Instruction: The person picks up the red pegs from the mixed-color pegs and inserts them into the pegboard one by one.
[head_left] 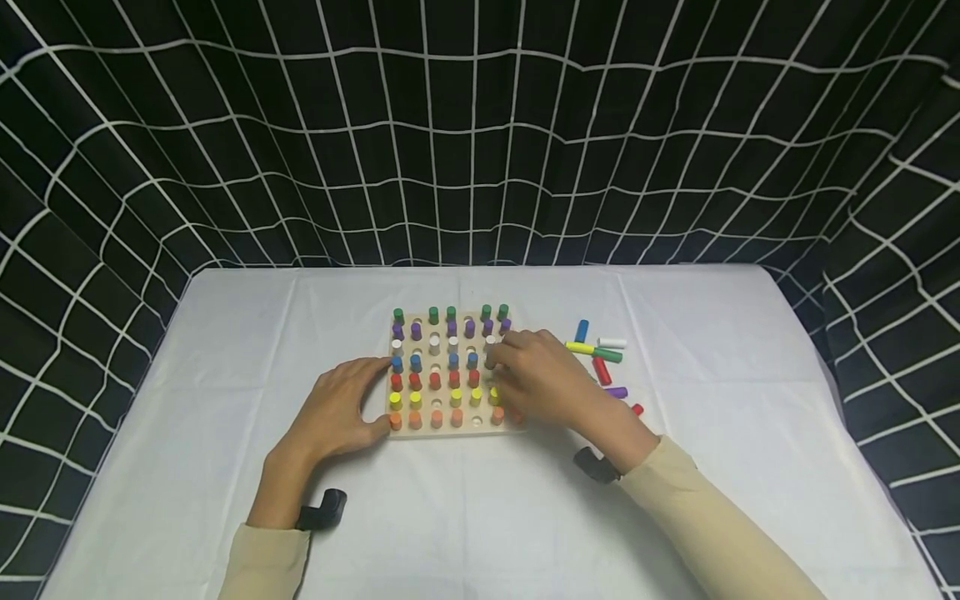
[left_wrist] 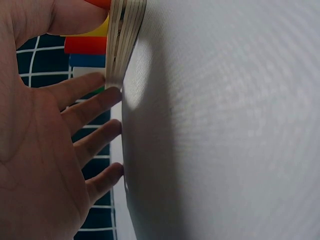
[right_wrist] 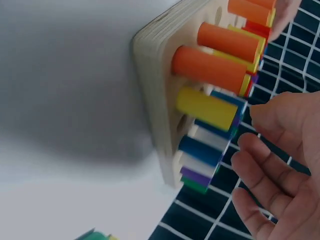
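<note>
A wooden pegboard [head_left: 450, 433] lies on the table with rows of coloured pegs upright in it: green, purple, white, blue, red, yellow and orange from back to front. Some holes are bare. My left hand [head_left: 339, 410] is spread at the board's left edge, thumb by the front orange peg [head_left: 396, 422] and fingertips by the blue end peg [head_left: 397, 364]. Over the board's right side is my right hand [head_left: 543, 379], its fingertips close to a white peg [head_left: 491, 342]. In the right wrist view its thumb and fingers are loosely bent and apart, near a yellow peg [right_wrist: 207, 108].
Loose pegs lie right of the board: blue [head_left: 582, 331], yellow [head_left: 579, 347], white [head_left: 612, 343], green [head_left: 608, 356], purple [head_left: 617, 392] and two red ones, one [head_left: 602, 371] beside the green. A white cloth [head_left: 225, 417] covers the table; a dark gridded curtain [head_left: 465, 150] hangs behind.
</note>
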